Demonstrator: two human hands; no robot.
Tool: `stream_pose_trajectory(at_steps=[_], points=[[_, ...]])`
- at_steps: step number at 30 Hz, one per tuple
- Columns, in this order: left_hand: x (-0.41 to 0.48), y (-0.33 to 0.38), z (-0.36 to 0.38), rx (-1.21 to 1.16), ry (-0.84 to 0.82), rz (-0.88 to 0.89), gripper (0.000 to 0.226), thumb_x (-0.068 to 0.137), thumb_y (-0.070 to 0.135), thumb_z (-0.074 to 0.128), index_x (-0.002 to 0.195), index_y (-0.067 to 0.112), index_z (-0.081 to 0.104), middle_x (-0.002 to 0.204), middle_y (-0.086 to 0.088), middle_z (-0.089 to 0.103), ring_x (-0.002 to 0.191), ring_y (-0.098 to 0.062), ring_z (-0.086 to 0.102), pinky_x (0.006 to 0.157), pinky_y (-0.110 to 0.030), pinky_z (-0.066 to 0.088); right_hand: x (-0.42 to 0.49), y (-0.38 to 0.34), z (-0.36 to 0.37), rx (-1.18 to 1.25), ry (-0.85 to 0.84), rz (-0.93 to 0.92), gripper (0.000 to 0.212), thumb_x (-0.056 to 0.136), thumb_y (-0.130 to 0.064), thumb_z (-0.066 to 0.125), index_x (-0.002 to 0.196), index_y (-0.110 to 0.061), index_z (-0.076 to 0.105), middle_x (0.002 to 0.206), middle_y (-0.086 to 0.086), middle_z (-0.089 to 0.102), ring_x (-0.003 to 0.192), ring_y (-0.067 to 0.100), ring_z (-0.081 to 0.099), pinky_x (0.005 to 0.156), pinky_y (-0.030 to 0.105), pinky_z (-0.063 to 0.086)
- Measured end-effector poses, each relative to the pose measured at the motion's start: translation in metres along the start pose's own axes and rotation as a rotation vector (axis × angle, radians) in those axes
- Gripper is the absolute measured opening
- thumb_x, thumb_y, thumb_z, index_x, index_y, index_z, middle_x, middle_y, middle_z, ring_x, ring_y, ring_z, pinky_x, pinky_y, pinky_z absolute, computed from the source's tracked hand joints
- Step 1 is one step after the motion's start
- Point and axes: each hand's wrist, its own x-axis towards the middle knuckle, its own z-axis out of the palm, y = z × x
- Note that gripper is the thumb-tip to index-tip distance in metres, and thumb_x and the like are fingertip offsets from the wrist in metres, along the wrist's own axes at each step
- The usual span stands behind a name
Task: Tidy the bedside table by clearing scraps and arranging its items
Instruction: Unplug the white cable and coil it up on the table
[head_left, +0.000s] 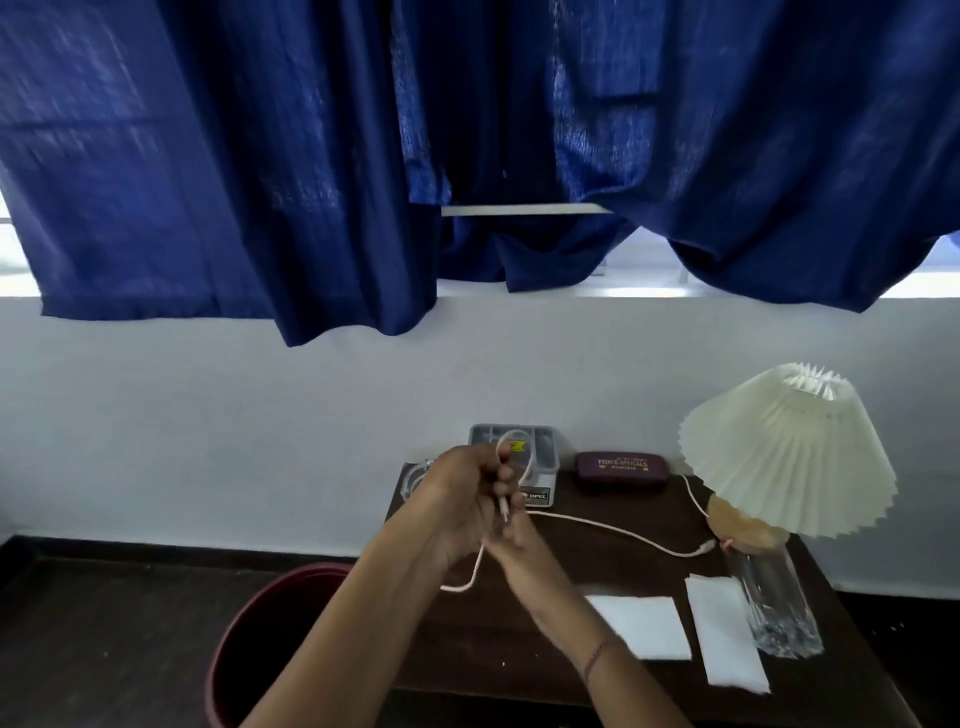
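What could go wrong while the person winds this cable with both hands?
The cable ends by the lamp and the glass vase; a sharp pull from the left hand might knock the vase over. The loop hanging below the right hand could brush the white papers off.

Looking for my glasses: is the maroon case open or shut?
Shut. The maroon case lies flat, lid down, gold print on top.

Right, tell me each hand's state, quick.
Left hand: grip closed on a loop of the pink charging cable.
Right hand: pinching the same cable just below.
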Motion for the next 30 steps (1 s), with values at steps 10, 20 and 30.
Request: stream_pose_trajectory(at_steps=[10, 20, 30], points=[[0.019, 0.007, -0.007, -0.011, 0.102, 0.154, 0.028, 0.099, 0.002, 0.027, 0.090, 0.004, 0.054, 0.070, -0.007, 0.056, 0.043, -0.006, 0.058, 0.050, -0.020, 0.053, -0.021, -0.007, 0.028, -0.334, 0.089, -0.186, 0.020, 0.098, -0.024, 0.041, 0.091, -0.024, 0.060, 0.070, -0.022, 0.051, 0.066, -0.015, 0.051, 0.061, 0.003, 0.036], [0.018, 0.014, -0.038, 0.206, -0.014, 0.196, 0.027, 0.097, -0.007, 0.026, 0.089, 0.005, 0.049, 0.090, -0.015, 0.065, 0.067, -0.012, 0.071, 0.075, -0.024, 0.054, -0.013, -0.031, -0.006, -0.449, 0.300, -0.401, 0.020, 0.093, -0.020, 0.053, 0.100, -0.012, 0.070, 0.089, 0.001, 0.063, 0.079, 0.007, 0.055, 0.069, 0.006, 0.037], [0.016, 0.014, -0.031, 0.516, -0.145, 0.111, 0.025, 0.093, -0.010, 0.033, 0.085, 0.000, 0.054, 0.070, -0.011, 0.058, 0.048, -0.007, 0.059, 0.050, -0.016, 0.050, 0.016, -0.065, -0.038, -0.270, 0.292, -0.452, 0.011, 0.073, 0.000, 0.073, 0.082, -0.006, 0.076, 0.073, -0.006, 0.058, 0.063, -0.005, 0.059, 0.060, 0.001, 0.041]])
